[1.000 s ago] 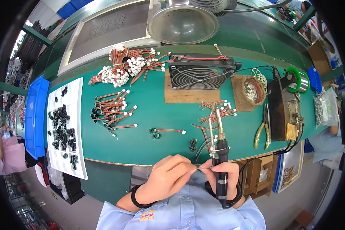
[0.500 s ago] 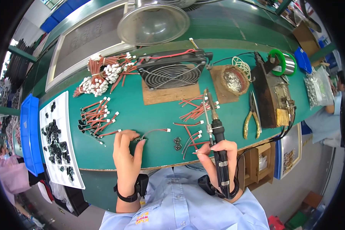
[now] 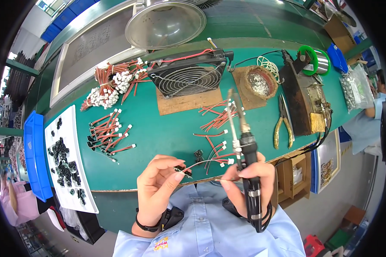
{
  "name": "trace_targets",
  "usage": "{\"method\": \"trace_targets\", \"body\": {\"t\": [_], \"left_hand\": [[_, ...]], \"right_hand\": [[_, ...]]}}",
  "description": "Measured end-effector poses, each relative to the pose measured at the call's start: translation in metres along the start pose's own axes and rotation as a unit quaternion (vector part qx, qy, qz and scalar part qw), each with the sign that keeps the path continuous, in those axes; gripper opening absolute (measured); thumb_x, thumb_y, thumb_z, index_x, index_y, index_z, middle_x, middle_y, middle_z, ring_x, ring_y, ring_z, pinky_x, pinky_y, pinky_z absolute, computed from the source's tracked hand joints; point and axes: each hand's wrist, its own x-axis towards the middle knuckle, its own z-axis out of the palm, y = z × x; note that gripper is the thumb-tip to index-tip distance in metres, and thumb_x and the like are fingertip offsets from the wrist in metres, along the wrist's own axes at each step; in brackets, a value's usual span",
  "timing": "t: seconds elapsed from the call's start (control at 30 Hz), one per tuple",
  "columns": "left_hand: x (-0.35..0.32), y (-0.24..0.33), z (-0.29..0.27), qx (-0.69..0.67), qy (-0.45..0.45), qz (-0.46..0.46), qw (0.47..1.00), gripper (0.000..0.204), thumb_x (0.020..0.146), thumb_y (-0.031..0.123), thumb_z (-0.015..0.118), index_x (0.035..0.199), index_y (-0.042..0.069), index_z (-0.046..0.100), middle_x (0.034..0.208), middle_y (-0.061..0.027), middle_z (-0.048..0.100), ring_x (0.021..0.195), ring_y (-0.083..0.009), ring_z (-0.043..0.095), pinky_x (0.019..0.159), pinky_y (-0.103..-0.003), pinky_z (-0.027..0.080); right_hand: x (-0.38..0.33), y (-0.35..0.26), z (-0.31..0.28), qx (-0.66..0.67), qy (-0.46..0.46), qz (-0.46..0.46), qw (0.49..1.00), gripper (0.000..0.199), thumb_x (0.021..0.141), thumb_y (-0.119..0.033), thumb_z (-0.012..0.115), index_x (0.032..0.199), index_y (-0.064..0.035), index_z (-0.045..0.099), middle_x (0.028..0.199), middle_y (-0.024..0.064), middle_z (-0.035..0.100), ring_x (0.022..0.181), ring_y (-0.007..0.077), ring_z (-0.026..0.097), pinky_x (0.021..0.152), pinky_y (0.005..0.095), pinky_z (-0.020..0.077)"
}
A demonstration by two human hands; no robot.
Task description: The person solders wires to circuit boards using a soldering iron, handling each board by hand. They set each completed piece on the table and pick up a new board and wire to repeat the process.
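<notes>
My left hand [image 3: 153, 186] pinches a small black electronic part [image 3: 183, 171] between thumb and fingers, just off the table's near edge. A thin wire lead arcs right from that part to a white connector plug [image 3: 230, 161]. In my right hand [image 3: 259, 174] is a soldering iron [image 3: 248, 143], its blurred tip pointing away from me with a thin metal tube alongside. Between that thumb and fingertip a short thin strand [image 3: 219, 180] sticks out toward the left hand. Small black parts [image 3: 198, 155] lie between the hands. Red-and-black wire leads [image 3: 218, 120] lie beyond the iron.
At left are a white tray [image 3: 80, 171] of black parts and a blue bin [image 3: 37, 156]. Soldered leads [image 3: 111, 137] and bundled leads [image 3: 111, 85] lie nearby. A fan [image 3: 188, 79] stands at the back; pliers [image 3: 283, 124], a solder pot [image 3: 259, 83] and solder spool [image 3: 319, 62] are right.
My left hand has lifted the black part with its wire off the table and brought it nearer my body and rightward. The soldering iron has shifted slightly right and toward me.
</notes>
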Motion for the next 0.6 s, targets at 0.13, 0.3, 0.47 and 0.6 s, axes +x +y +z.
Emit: {"method": "trace_targets", "body": {"t": [0.13,0.3,0.47,0.6], "left_hand": [[0.001,-0.001,-0.001,0.033,-0.053,0.032,0.998,0.024,0.081,-0.007,0.057,0.105,-0.004,0.054,0.1,-0.0098,0.055,0.084,-0.0123,0.055,0.072,-0.023,0.045],[-0.005,-0.001,-0.003,-0.057,-0.055,-0.03,0.996,0.024,0.082,-0.004,0.058,0.106,-0.002,0.053,0.099,-0.0089,0.054,0.083,-0.0112,0.053,0.072,-0.021,0.043],[0.001,-0.015,-0.004,-0.269,-0.127,-0.125,0.946,0.019,0.086,0.006,0.058,0.103,0.001,0.052,0.097,-0.008,0.053,0.081,-0.0121,0.051,0.07,-0.023,0.041],[0.003,-0.02,-0.004,-0.332,-0.152,-0.168,0.915,0.019,0.087,0.013,0.057,0.101,0.002,0.05,0.092,-0.0074,0.052,0.08,-0.0144,0.05,0.068,-0.026,0.04]], "right_hand": [[-0.002,-0.009,-0.001,-0.036,0.02,-0.046,0.998,0.042,0.072,0.005,0.068,0.099,-0.0095,0.038,0.07,0.0103,0.061,0.08,0.0148,0.053,0.065,0.0251,0.0437],[0.002,-0.002,0.017,-0.023,-0.004,-0.061,0.998,0.042,0.068,0.002,0.072,0.097,-0.0108,0.043,0.072,0.0058,0.062,0.075,0.0163,0.052,0.075,0.0312,0.0376],[0.001,0.002,0.028,0.076,0.035,-0.036,0.996,0.042,0.061,0.003,0.074,0.095,-0.0116,0.053,0.081,-0.0018,0.061,0.06,0.0171,0.048,0.074,0.0348,0.0327],[0.005,-0.002,0.031,0.089,0.042,-0.048,0.994,0.041,0.062,0.003,0.073,0.095,-0.0102,0.053,0.083,-0.0016,0.06,0.06,0.0178,0.046,0.073,0.0355,0.0338]]}}
